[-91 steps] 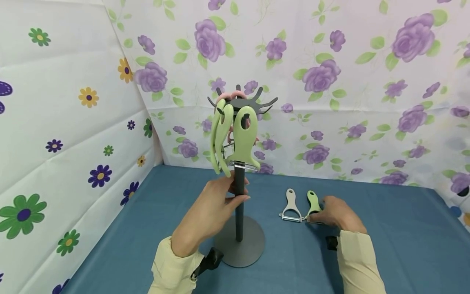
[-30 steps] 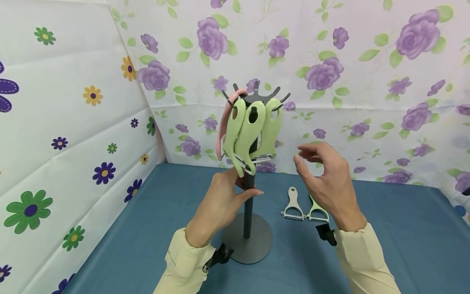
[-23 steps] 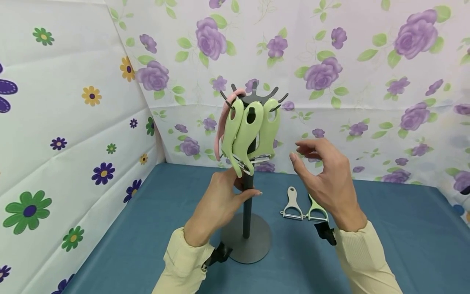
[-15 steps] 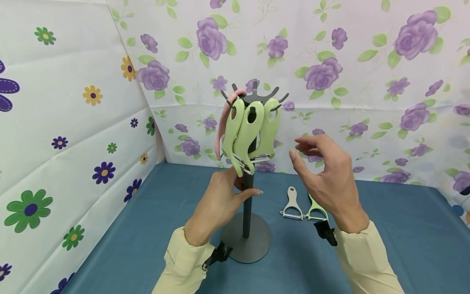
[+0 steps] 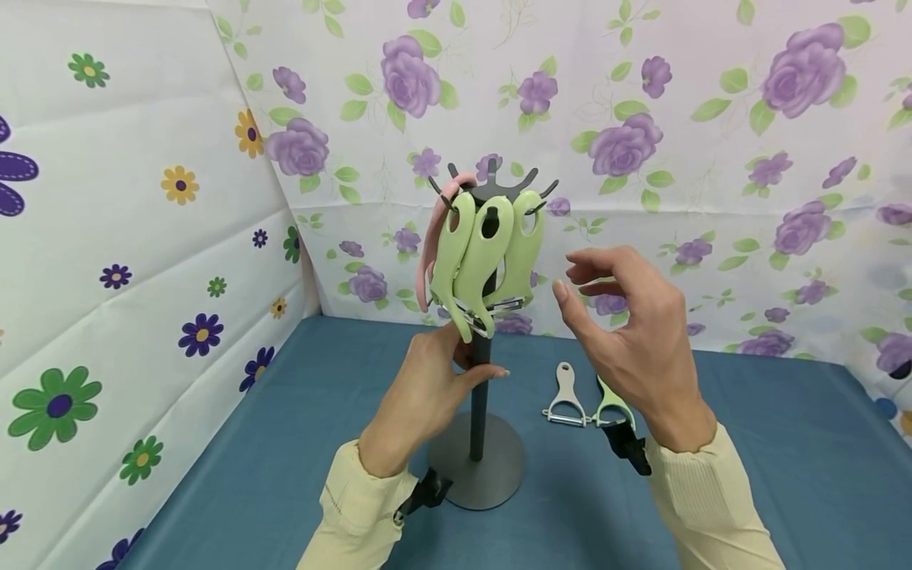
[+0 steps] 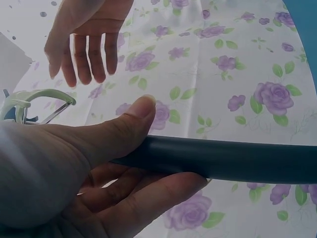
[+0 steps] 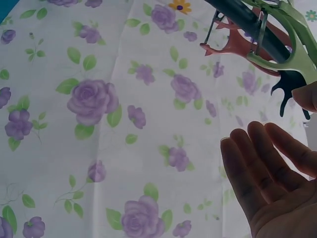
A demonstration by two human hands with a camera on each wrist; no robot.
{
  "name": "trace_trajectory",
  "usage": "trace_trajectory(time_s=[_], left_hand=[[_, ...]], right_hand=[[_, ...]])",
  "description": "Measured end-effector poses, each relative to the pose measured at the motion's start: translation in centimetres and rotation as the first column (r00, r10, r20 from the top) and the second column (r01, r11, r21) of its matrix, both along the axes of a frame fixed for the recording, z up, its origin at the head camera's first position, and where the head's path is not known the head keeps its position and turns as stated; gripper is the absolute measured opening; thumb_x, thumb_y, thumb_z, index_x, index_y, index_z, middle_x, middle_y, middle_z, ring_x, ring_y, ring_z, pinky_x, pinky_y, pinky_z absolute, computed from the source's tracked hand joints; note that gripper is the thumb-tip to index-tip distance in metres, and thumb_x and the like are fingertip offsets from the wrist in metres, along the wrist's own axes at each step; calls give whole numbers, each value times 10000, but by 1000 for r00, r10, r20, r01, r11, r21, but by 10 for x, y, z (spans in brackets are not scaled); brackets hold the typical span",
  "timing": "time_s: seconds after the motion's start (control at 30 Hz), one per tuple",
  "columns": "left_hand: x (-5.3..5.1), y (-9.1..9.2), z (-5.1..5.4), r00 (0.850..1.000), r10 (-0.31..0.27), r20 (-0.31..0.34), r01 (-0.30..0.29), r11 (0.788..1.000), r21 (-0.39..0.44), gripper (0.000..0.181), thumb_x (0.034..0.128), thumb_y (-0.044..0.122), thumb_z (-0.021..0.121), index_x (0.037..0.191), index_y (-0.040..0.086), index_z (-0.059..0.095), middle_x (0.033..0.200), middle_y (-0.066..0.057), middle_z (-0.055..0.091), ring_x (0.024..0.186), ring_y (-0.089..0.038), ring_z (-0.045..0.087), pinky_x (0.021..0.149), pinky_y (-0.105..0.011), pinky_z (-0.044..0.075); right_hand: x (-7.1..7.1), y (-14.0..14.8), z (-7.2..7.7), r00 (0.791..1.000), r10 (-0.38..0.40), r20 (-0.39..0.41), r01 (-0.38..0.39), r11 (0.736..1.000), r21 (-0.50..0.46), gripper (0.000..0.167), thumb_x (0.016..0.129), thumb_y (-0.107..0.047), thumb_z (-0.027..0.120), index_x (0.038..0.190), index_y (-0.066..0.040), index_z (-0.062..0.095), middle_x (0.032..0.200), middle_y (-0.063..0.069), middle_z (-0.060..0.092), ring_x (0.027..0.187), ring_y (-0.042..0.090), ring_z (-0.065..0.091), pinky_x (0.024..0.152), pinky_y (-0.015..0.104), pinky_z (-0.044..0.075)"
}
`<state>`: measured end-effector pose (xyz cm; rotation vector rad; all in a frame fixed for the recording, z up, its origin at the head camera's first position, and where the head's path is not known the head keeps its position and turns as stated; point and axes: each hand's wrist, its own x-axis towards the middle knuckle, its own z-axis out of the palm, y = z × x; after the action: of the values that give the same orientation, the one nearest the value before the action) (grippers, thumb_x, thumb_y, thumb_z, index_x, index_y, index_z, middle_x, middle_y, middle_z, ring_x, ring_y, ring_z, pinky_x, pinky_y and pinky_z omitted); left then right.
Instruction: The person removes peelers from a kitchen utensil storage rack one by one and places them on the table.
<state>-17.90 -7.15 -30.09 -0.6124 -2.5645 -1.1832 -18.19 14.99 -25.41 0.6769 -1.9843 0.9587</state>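
Note:
My left hand (image 5: 420,396) grips the dark upright pole (image 5: 479,427) of a hook stand, thumb across the near side, just below the hanging peelers. Three green peelers hang by their handle holes from the hooks: a left one (image 5: 453,261), a front one (image 5: 486,257) and a right one (image 5: 526,245). Left of them hangs a pink peeler (image 5: 433,245); more pink shows behind the pole in the right wrist view. My right hand (image 5: 637,340) is raised right of the stand, fingers loosely bent and apart from thumb, holding nothing.
On the blue table (image 5: 299,427) lie a white peeler (image 5: 566,388) and a green peeler (image 5: 611,404), the latter partly hidden by the right hand. The stand's round base (image 5: 492,483) rests between the arms. Bare hooks (image 5: 533,176) show at the stand's back and right.
Three seconds ago my right hand was down at the green peeler on the table; it has risen without it. The stand has turned, bringing green peelers to front and right. Lately the right hand edges up-left.

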Motion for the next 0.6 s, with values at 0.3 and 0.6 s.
trace_trajectory(time_s=[0.3,0.6], left_hand=[[0,0,1,1000,0,20,0,1000,6,248,874,225,818,1004,148,621,802,57,670,752,-49,652,688,-252,554],[0,1,0,999,36,32,-35,999,-19,284,884,260,808,876,125,558,784,28,611,740,-75,600,647,-258,512]], right_hand=[[4,-4,6,1000,14,7,-14,1000,-24,299,901,-117,754,1194,-75,717,1107,87,728,958,194,692,900,116,519],[8,-8,11,999,42,-2,-42,999,-33,297,900,-104,753,1192,-63,714,1097,71,725,974,171,689,915,161,545]])
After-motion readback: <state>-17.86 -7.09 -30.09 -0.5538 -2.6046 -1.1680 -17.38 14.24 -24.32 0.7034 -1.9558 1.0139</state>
